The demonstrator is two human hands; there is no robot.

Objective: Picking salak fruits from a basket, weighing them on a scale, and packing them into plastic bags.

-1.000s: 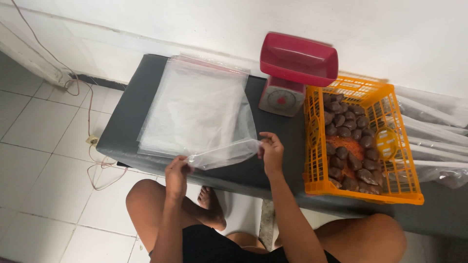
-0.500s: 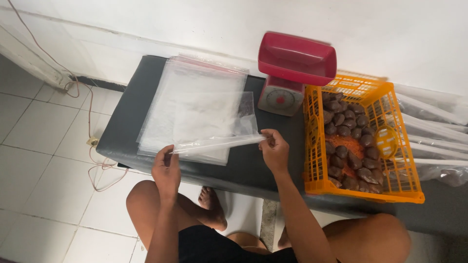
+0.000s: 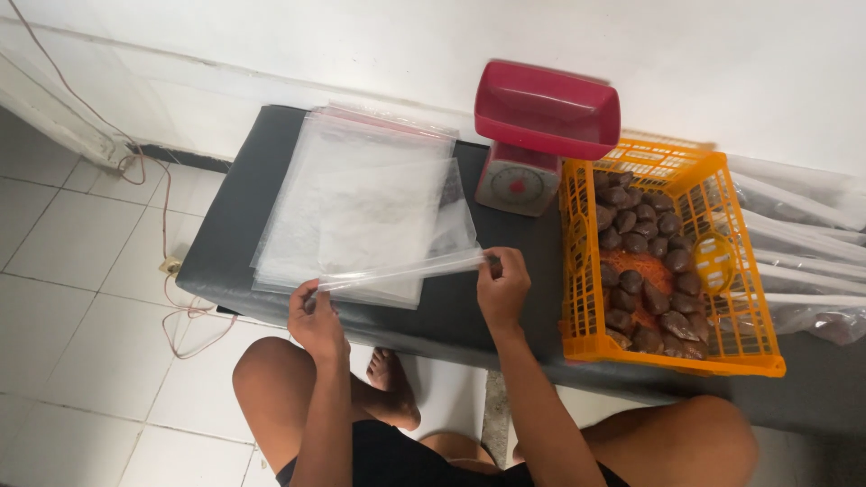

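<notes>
Clear bag now stretched flatter, left hand, right hand, long axis left-right

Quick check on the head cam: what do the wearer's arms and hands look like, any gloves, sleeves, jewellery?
Both arms are bare from what shows: no sleeves reach the forearms. The left hand and the right hand are ungloved, with no rings, watch or bands visible. Fingers are too small in view to judge the nails. The only clothing in sight is a pair of dark shorts at the lap.

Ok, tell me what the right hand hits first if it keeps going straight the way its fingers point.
Probably the kitchen scale: the right hand, pinching the clear plastic bag, points up the table towards it, though depth is unclear.
</notes>
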